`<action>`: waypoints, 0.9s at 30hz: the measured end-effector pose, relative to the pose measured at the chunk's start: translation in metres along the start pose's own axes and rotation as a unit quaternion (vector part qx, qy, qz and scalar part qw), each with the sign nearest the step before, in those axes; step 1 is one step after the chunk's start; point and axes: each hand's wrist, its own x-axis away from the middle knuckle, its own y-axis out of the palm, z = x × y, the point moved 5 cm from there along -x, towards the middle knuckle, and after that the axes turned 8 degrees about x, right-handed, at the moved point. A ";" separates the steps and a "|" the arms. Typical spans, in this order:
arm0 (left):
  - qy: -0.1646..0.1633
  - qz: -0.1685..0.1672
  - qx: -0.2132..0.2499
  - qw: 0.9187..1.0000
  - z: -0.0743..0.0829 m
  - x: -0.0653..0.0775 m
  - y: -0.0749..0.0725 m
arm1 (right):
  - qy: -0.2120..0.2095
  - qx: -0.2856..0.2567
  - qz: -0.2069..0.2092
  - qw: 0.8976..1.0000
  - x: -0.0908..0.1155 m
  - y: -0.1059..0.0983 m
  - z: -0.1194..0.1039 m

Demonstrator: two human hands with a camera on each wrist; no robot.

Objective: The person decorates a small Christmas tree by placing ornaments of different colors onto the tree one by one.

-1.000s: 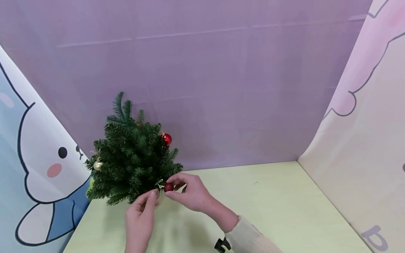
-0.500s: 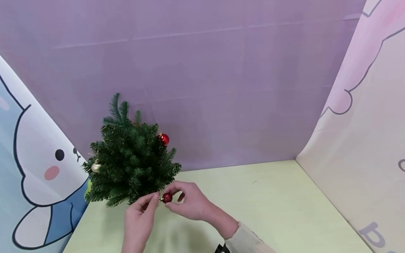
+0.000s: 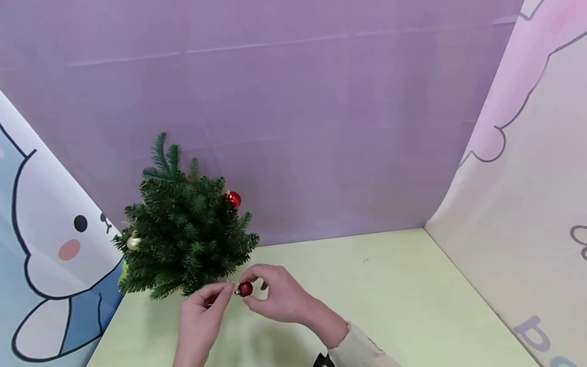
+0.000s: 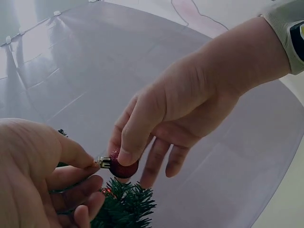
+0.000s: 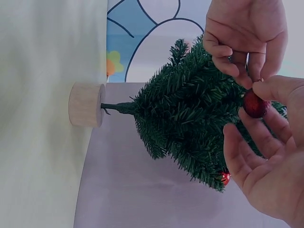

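Between both hands is a small dark red glittery Christmas bauble [image 3: 245, 289] with a gold cap [image 4: 104, 162]. My right hand [image 3: 282, 295] pinches the ball between thumb and forefinger, other fingers loosely bent. At the cap's end, the thumb and forefinger of my left hand [image 3: 202, 316] pinch the bauble's hanging loop, mostly hidden by the fingertips. Just behind stands a small green Christmas tree [image 3: 188, 229], its lower branches close to the left fingertips in the head view. A shiny red bauble [image 3: 234, 199] hangs on its right side and a gold bauble [image 3: 133, 242] on its left.
The tree stands on a round pale wooden base [image 5: 85, 104], on a light yellow-green table [image 3: 390, 295]. A purple backdrop [image 3: 321, 127] rises behind, with cartoon-printed panels on the left [image 3: 50, 239] and right [image 3: 527, 204]. A black object [image 3: 323, 360] shows below the right sleeve.
Both hands have drawn the dark red bauble a little down, away from the tree's lower branches. The gold loop, visible earlier, is now mostly behind the left fingertips. The head view has shifted slightly.
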 end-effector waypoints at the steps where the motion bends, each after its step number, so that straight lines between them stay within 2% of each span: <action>1: 0.008 0.008 -0.002 1.000 0.001 0.001 0.000 | 0.007 -0.008 -0.001 1.000 0.000 0.000 0.001; 5: 0.075 0.020 -0.043 0.996 0.011 0.003 0.001 | 0.043 -0.057 -0.009 0.997 -0.002 0.004 0.005; 8: 0.136 0.030 -0.091 0.986 0.019 0.005 0.004 | 0.059 -0.107 -0.015 0.992 -0.006 0.008 0.005; 10: 0.154 0.037 -0.112 0.981 0.022 0.006 0.005 | 0.069 -0.141 -0.017 0.987 -0.009 0.010 0.005; 14: 0.153 0.041 -0.132 0.978 0.025 0.006 0.004 | 0.090 -0.197 -0.015 0.976 -0.012 0.014 0.008; 20: 0.164 0.048 -0.139 0.975 0.031 0.004 0.002 | 0.103 -0.234 0.012 0.967 -0.014 0.015 0.012; 24: 0.166 0.083 -0.155 0.970 0.031 0.003 0.000 | 0.100 -0.218 0.052 0.969 -0.017 0.009 0.010; 27: 0.183 0.116 -0.168 0.962 0.032 0.001 -0.002 | 0.091 -0.157 0.086 0.980 -0.021 0.002 0.006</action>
